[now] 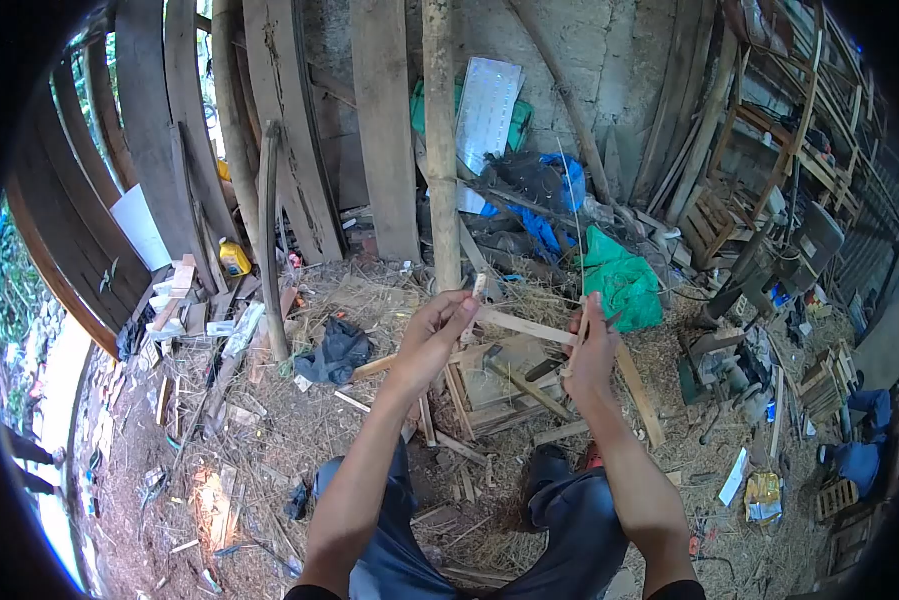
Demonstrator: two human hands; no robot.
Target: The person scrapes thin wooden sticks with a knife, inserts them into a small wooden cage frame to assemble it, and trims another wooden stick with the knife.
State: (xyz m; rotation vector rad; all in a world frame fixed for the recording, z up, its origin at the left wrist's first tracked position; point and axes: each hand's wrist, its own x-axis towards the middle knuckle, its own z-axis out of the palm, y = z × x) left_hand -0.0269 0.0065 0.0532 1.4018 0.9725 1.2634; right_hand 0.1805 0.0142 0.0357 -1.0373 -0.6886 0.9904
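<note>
A pale, flat wooden strip (525, 325) stretches between my two hands in front of my chest. My left hand (431, 335) is closed around its left end, where a short light wooden end (480, 287) sticks up beside the fingertips. My right hand (593, 355) grips the other end with the fingers bent round it. A dark pointed piece shows by the right fingers, too small to name. Rising above that hand is a thin pale rod (575, 215); I cannot tell whether the hand holds it. Below the hands lies a low wooden frame (509, 395) with a hammer-like tool (525, 388) on it.
A wooden post (437, 150) stands just ahead. Green sheeting (619, 285) and blue tarp lie behind my right hand. A dark cloth bundle (334, 352) is at left, near a yellow jug (234, 258). Scraps and shavings cover the ground; machinery (719, 360) stands at right.
</note>
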